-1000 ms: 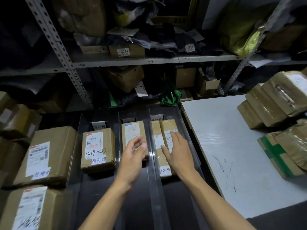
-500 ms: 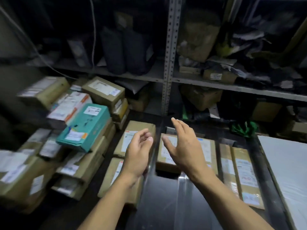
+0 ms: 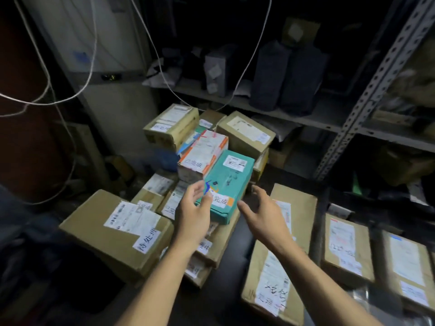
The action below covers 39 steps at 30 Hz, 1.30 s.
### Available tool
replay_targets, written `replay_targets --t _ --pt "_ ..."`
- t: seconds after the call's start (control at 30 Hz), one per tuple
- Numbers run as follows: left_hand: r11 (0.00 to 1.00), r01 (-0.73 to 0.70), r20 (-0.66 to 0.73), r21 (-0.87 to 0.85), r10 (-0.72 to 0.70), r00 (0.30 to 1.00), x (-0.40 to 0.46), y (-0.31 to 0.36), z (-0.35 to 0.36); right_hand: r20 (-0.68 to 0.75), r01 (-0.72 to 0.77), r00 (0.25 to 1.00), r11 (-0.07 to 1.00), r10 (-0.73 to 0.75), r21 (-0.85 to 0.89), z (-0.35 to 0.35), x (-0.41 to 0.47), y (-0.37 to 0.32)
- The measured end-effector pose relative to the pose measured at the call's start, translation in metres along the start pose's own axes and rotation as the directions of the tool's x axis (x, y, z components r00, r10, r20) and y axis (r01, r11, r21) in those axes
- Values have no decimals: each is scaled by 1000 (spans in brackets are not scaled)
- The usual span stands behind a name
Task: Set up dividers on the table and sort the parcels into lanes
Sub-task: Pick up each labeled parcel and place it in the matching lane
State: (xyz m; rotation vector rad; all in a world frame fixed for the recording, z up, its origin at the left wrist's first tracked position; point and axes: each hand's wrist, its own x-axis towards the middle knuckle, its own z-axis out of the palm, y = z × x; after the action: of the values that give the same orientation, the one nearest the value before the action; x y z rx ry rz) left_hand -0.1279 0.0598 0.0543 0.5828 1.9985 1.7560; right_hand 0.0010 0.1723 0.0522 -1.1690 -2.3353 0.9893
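Reaching for the teal cardboard parcel with the white shipping label (image 3: 226,184), which sits on top of the heap of brown taped cartons (image 3: 162,210) at the left, tilted down toward the person. Both hands are spread and holding nothing. The left hand (image 3: 193,215) has its fingertips right at the near left corner of the teal box, maybe just touching, hard to say. The right hand (image 3: 263,212) is off the near right edge, apart from it.

My take on doing this well: clamp the two long sides, not the corners, and lift straight up before swinging over, since the white and orange printed box (image 3: 202,156) leans against it and could slide. Read the handwritten sticker first so it lands in the right lane.

Stuff you can't see: the dividers are barely visible, just dark strips between the long brown parcels at the right (image 3: 282,250). What's under the teal box is hidden, and most labels are too blurry to read.
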Motion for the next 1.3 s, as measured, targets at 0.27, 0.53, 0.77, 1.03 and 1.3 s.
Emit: replay_targets --t 0.27,0.53,0.77,1.03,1.3 --pt "954 199 73 224 -220 973 58 -46 -10 110 -347 937 914 331 208 67 34 12" --pt "922 187 87 341 -229 970 56 -57 -4 179 -365 930 860 321 357 81 30 17" --pt "955 110 55 276 -130 990 36 -47 16 144 -356 933 783 331 509 56 9 25" --pt "963 52 230 266 -115 966 -17 -39 70 58 -354 920 755 389 552 -7 -40 74" --pt "948 27 370 317 -150 917 -90 -40 130 -1 -378 894 754 449 537 -68 -109 135"
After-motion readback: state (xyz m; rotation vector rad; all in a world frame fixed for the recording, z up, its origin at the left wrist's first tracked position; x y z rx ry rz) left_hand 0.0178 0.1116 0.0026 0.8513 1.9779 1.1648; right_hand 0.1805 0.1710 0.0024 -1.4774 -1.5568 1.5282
